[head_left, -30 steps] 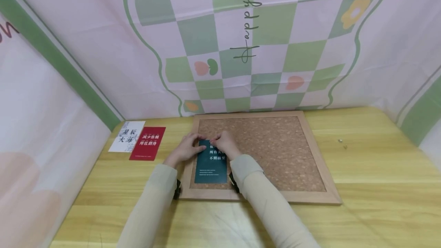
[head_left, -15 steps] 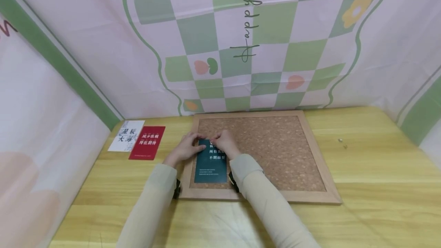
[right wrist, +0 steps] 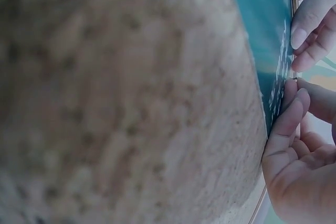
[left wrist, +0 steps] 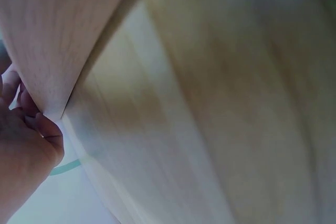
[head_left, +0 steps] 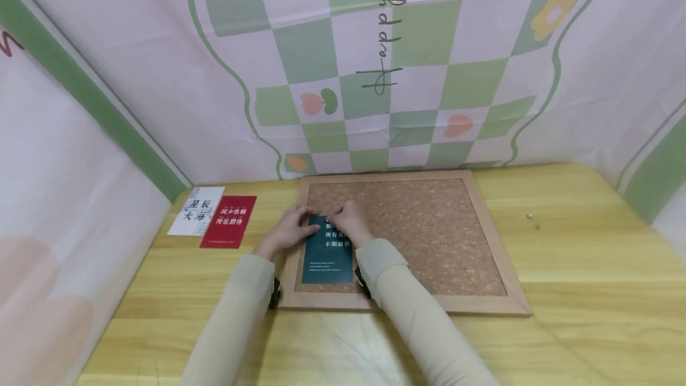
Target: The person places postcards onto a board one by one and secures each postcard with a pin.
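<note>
A dark green card [head_left: 328, 261] with white characters lies flat on the left part of a cork board [head_left: 429, 237] with a wooden frame. My left hand [head_left: 288, 230] rests at the card's upper left corner, its thumb on the card and its other fingers by the top edge. Close beside it, my right hand [head_left: 351, 225] pinches a tiny push pin between thumb and forefinger at the card's top edge. Most of the pin is hidden by the fingertips. In the right wrist view, the right hand's fingertips [right wrist: 302, 97] touch the card's top.
On the table's left lie a red card [head_left: 228, 222] and a white card [head_left: 187, 223], the red one overlapping the white. To the board's right, very small pins [head_left: 530, 217] lie on the wooden table [head_left: 579, 267]. A patterned cloth [head_left: 418, 94] hangs behind the board.
Both hands and the green card keep their places on the board. Only the head view shifts very slightly.
</note>
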### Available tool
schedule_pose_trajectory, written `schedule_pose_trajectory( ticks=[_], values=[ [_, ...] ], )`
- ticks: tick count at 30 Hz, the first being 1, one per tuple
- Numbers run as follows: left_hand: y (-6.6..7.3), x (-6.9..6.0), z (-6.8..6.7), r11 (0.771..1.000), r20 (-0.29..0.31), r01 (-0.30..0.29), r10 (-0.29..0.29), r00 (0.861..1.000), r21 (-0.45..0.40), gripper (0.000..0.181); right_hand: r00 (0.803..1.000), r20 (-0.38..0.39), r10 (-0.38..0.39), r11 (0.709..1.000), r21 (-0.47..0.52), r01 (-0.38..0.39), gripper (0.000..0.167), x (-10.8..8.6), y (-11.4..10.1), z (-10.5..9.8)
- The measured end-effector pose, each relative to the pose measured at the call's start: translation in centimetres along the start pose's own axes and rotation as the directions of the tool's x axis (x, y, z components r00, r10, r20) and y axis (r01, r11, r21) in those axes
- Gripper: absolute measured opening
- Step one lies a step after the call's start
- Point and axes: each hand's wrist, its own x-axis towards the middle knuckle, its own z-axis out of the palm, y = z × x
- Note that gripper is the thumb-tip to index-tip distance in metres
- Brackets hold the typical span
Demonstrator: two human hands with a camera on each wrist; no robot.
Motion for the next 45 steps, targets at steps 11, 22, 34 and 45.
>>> schedule_pose_trajectory(
  ticks=[11, 22, 34, 45],
  values=[
    [-0.01, -0.06, -0.02, 1.000, 0.010, 0.009, -0.009, 1.000, 0.000, 0.040, 1.000, 0.001, 0.010, 1.000, 0.012, -0.010, 0.015, -0.17, -0.01, 0.00],
    [-0.12, -0.10, 0.09, 1.000, 0.008, 0.016, -0.015, 1.000, -0.007, 0.039, 1.000, 0.028, 0.013, 1.000, -0.010, -0.013, 0.016, 0.25, 0.06, -0.22],
    [-0.06, 0.02, 0.07, 1.000, 0.010, 0.015, -0.015, 1.000, -0.005, 0.038, 0.999, 0.037, 0.027, 0.999, -0.041, -0.026, 0.017, -0.26, -0.23, -0.19],
    [-0.06, 0.09, 0.07, 1.000, 0.006, 0.012, -0.012, 1.000, 0.000, 0.038, 0.999, 0.039, 0.033, 0.999, -0.041, -0.031, 0.016, -0.13, -0.17, -0.24]
  ],
)
